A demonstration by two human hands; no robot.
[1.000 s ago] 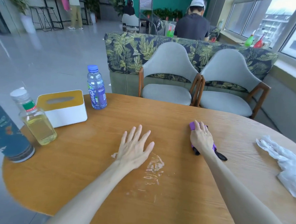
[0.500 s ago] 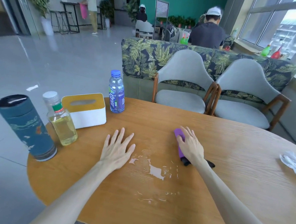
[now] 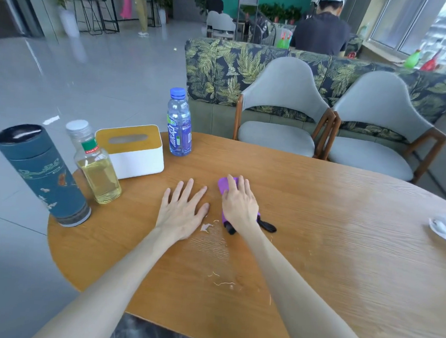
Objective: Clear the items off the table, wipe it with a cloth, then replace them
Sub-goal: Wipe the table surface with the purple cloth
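Note:
My right hand (image 3: 239, 205) presses flat on a purple cloth (image 3: 224, 185) with black ends, on the wooden table (image 3: 329, 248). My left hand (image 3: 181, 210) lies flat and spread on the tabletop just to the left of it, holding nothing. Wet streaks (image 3: 208, 226) shine on the wood near both hands. Along the table's left edge stand a dark teal canister (image 3: 44, 176), a bottle of yellow liquid (image 3: 96, 169), a white tissue box with a yellow lid (image 3: 134, 150) and a blue-capped water bottle (image 3: 179, 123).
A crumpled white cloth (image 3: 445, 230) lies at the table's right edge. Two grey chairs (image 3: 280, 112) stand behind the table, in front of a leaf-patterned sofa (image 3: 222, 69). People sit and stand farther back in the room.
My right hand has slid the purple cloth leftward across the wet patch, ending beside my left hand. The puddle has been smeared thinner. The view shifted right to left.

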